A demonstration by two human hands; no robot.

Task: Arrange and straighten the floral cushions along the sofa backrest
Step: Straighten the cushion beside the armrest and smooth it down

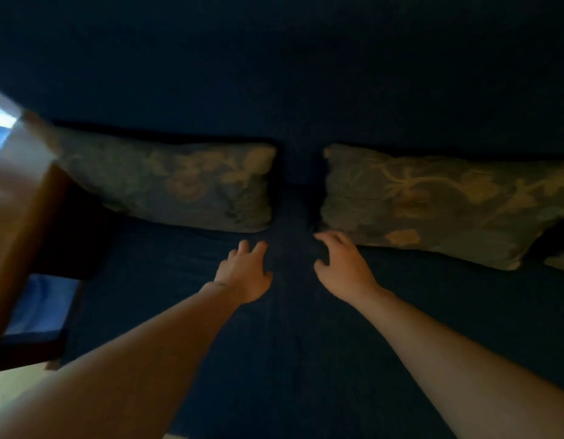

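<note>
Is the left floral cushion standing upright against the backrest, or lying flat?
Leaning upright. The left floral cushion rests its lower edge on the seat, top against the backrest.

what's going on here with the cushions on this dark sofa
A person leans over a dark blue sofa, both hands open and empty. The left hand hovers over the seat; the right hand reaches the lower corner of the right floral cushion. The left floral cushion leans on the backrest, with a gap between them.
</note>
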